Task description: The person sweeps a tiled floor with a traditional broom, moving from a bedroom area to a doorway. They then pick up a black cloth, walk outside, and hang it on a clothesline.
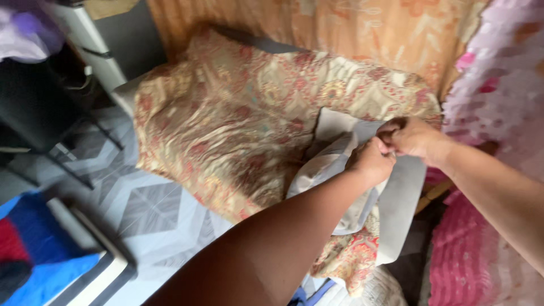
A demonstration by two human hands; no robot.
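A patterned beige and red cover (238, 124) lies over a grey cushion (402, 198) in the middle of the view. My left hand (371, 161) is closed on the open edge of the cover, where pale lining (326, 170) shows. Just to its right, my right hand (411, 136) pinches the same edge against the cushion's corner. The two hands touch each other. Most of the cushion is hidden inside the cover.
An orange patterned cloth (362, 28) hangs behind. Pink and white ruffled fabric (498, 96) fills the right side. Grey tiled floor (153, 209) lies to the left, with a blue and red cloth (39, 249) on a low stand and a dark chair (34, 107).
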